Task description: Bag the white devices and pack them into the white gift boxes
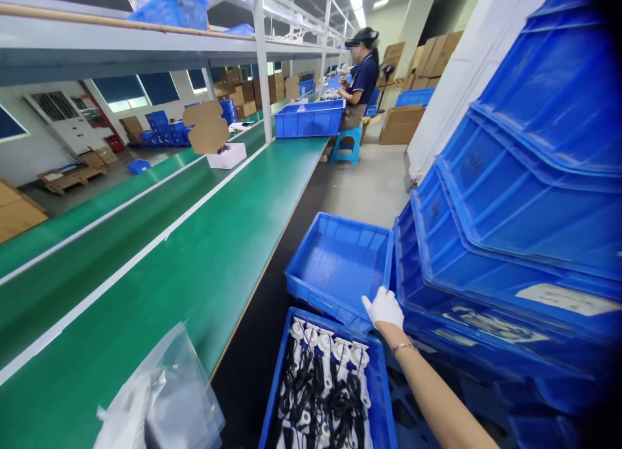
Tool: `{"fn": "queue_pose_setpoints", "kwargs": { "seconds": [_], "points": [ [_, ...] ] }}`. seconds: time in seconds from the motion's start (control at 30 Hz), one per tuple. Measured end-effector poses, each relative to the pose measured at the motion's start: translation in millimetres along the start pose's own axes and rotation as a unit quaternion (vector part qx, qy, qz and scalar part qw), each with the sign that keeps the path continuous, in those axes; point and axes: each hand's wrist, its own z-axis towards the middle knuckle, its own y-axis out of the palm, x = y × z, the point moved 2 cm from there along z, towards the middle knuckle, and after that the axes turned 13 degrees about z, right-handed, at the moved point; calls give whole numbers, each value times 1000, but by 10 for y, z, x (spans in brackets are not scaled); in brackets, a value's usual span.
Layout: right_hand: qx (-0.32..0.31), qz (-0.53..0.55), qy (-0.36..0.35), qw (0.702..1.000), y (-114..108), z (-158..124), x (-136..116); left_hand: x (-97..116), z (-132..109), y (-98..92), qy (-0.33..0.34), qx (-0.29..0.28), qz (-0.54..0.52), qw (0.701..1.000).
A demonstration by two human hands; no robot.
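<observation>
My right hand (384, 308), in a white glove, grips the near right corner of a blue plastic crate (335, 267) with nothing in it. That crate sits tilted at the far end of a second blue crate (286, 365). Inside the second crate lie several white devices with round heads (325, 344) and bundled black cables (318, 378). Clear plastic bags (182, 397) lie on the green bench at the lower left. My left hand cannot be made out in the picture.
A tall stack of blue crates (525, 209) rises close on the right. The green bench (218, 241) runs away on the left, bearing a white box (227, 156) and another blue crate (311, 120). Farther along, a co-worker (362, 80) is beside a blue stool (347, 144).
</observation>
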Motion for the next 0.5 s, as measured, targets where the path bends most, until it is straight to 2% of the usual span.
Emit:
{"fn": "queue_pose_setpoints", "kwargs": {
  "seconds": [0.1, 0.23, 0.3, 0.37, 0.5],
  "points": [
    [-19, 0, -87, 996, 138, -111, -95, 7, 19, 19, 1, -5, 26, 1000],
    [-146, 7, -182, 972, 359, -154, -217, 96, 118, 71, -6, 5, 56, 998],
    [-192, 0, -186, 964, 449, -111, -229, 152, 199, 104, -9, 15, 64, 998],
    [-210, -10, -176, 962, 505, -30, -222, 186, 248, 121, -13, 25, 71, 997],
    [-219, -25, -155, 963, 550, 126, -227, 168, 128, 78, -13, 43, 87, 995]
  ]
}}
